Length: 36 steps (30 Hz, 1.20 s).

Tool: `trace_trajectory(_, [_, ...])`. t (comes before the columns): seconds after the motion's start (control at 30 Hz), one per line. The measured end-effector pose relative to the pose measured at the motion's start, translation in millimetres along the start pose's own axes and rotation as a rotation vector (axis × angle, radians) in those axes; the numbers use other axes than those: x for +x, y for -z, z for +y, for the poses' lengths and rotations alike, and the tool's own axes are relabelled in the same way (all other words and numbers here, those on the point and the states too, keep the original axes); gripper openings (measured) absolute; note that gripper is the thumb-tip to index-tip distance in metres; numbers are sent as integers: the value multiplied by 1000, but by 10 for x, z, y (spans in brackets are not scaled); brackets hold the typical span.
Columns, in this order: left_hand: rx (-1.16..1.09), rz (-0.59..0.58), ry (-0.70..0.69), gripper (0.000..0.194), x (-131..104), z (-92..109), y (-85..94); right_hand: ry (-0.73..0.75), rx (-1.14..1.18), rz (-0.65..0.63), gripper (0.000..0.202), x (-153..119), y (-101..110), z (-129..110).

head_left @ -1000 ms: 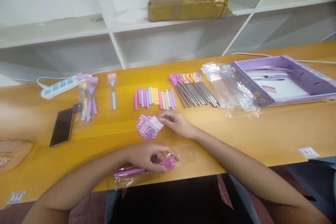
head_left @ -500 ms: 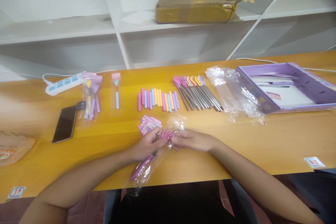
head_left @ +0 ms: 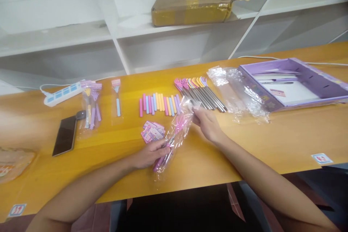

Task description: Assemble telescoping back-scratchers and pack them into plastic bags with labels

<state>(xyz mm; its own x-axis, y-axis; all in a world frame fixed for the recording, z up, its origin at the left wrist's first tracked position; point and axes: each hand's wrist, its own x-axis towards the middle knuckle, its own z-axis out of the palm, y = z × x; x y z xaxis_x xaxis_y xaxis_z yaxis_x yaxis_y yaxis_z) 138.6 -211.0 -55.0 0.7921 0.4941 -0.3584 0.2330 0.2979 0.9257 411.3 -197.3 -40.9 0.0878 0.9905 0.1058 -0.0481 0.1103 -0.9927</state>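
Note:
A clear plastic bag hangs slanted between my hands, with a pink hand-shaped scratcher inside it. My left hand is closed round the scratcher's lower part through the plastic. My right hand pinches the bag's upper end. Just behind my left hand lies a pile of pink printed cards. Beyond them is a row of coloured tubes. Scratchers with metal rods lie side by side behind my right hand.
Clear bags lie beside an open purple box at the right. At the left are bagged scratchers, a single bagged scratcher, a phone and a power strip. A taped carton rests on the shelf.
My right hand has moved up and away from my left, from the pink scratcher head to the bag's end. The scratcher has risen in the view. The camera view has shifted slightly.

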Motion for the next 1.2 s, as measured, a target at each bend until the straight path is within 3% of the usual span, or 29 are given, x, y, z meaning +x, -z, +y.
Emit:
trace_trajectory(0.07, [-42, -29, -30, 54, 2, 9, 1, 27, -48, 7, 74, -6, -12, -25])
trace_trajectory(0.2, [-121, -60, -94, 54, 23, 2, 9, 184, -149, 224, 73, -35, -12, -86])
trace_trajectory(0.3, [-143, -50, -69, 56, 37, -5, 22, 264, -340, 153, 68, -54, 16, -138])
trace_trajectory(0.33, [-148, -51, -59, 56, 39, -3, 27, 292, -348, 189, 67, -55, 30, -151])
trace_trajectory(0.47, [-150, -107, -35, 53, 46, 27, 46, 298, -192, 421, 63, -19, 102, -180])
trace_trajectory(0.6, [-123, -101, -39, 55, 49, 56, 46, 343, -105, 493, 63, 29, 163, -199])
trace_trajectory(0.7, [-91, -125, -51, 56, 43, 60, 52, 367, -30, 448, 57, 63, 210, -210])
trace_trajectory(0.8, [-72, -177, -43, 55, 39, 56, 66, 402, 77, 589, 51, 119, 272, -200])
trace_trajectory(0.87, [-63, -190, -38, 56, 44, 50, 70, 311, 91, 508, 50, 145, 281, -172])
trace_trajectory(0.97, [-61, -158, -45, 56, 62, 37, 64, 122, 58, 130, 54, 115, 173, -107])
trace_trajectory(1.03, [-72, -123, -51, 54, 75, 32, 56, 63, 58, -57, 58, 63, 57, -71])
trace_trajectory(1.1, [-72, -100, -59, 54, 81, 34, 49, 40, 93, -105, 55, 38, -3, -62])
trace_trajectory(1.2, [-60, -86, -46, 52, 76, 48, 42, 69, 162, 62, 47, 144, 192, -124])
